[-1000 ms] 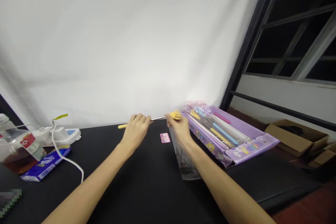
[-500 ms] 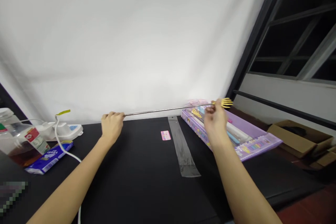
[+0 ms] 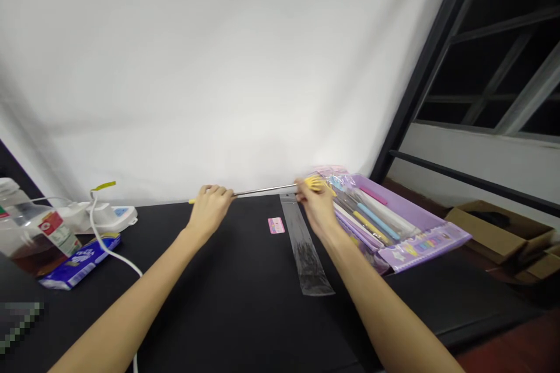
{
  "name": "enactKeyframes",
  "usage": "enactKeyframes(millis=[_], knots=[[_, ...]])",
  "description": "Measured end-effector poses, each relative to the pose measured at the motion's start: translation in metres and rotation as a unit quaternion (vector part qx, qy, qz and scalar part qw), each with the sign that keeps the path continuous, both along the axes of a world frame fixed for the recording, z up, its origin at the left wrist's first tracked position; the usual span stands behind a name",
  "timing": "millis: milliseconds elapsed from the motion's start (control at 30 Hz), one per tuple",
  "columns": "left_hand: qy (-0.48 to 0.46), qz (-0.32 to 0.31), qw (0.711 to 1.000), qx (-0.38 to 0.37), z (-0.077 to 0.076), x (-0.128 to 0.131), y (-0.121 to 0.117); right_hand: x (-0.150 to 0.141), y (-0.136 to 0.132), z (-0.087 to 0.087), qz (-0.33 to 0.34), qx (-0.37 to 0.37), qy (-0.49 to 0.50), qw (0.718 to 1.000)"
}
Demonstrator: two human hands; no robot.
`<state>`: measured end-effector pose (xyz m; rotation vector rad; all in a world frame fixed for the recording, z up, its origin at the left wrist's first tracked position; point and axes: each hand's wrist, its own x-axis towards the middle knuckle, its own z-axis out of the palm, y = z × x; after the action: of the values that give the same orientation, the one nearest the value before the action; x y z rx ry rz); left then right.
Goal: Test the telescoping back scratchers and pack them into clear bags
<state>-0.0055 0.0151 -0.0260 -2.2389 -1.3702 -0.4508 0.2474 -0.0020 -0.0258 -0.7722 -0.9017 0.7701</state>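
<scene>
A telescopic back scratcher (image 3: 265,190) spans my two hands, level above the back of the black table. It has a thin metal rod and a yellow claw-shaped head. My left hand (image 3: 210,210) is closed round its handle, and a yellow tip pokes out on the left. Near the yellow head, my right hand (image 3: 315,204) is closed on the rod. Beneath and between the hands, a clear plastic sleeve (image 3: 306,250) lies flat beside a small pink card (image 3: 276,225). Right of my right hand is a purple box (image 3: 437,239) of wrapped back scratchers (image 3: 371,224) in several colours.
At the left stand a bottle of dark liquid (image 3: 41,242), a blue packet (image 3: 81,262) and a white power strip (image 3: 118,218) with a white cable (image 3: 116,253). A white wall (image 3: 245,70) rises behind the table. Cardboard boxes (image 3: 499,227) sit beyond the right edge.
My hands have come closer together, the right moving left and the left slightly right. The visible rod between them is shorter. The yellow head has moved left, uncovering more of the purple box.
</scene>
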Motion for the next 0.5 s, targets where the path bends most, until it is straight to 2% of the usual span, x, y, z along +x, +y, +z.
enactKeyframes(millis=[100, 200, 300, 433, 500], knots=[[0.009, -0.058, 0.998, 0.001, 0.007, 0.029, -0.018, -0.032, -0.009, -0.008, 0.072, -0.023, -0.097, 0.992], [-0.029, -0.112, 0.993, 0.003, 0.012, 0.046, -0.031, -0.043, -0.018, -0.006, 0.112, -0.027, -0.14, 0.983], [-0.12, -0.135, 0.983, -0.026, 0.016, 0.05, -0.034, -0.036, -0.021, 0.001, 0.129, -0.026, -0.145, 0.981], [-0.219, -0.16, 0.953, -0.136, 0.021, 0.045, -0.03, -0.011, -0.018, 0.007, 0.186, -0.019, -0.111, 0.976], [-0.235, -0.148, 0.939, -0.203, 0.021, 0.039, -0.026, 0.005, -0.015, 0.005, 0.14, -0.048, -0.166, 0.975]])
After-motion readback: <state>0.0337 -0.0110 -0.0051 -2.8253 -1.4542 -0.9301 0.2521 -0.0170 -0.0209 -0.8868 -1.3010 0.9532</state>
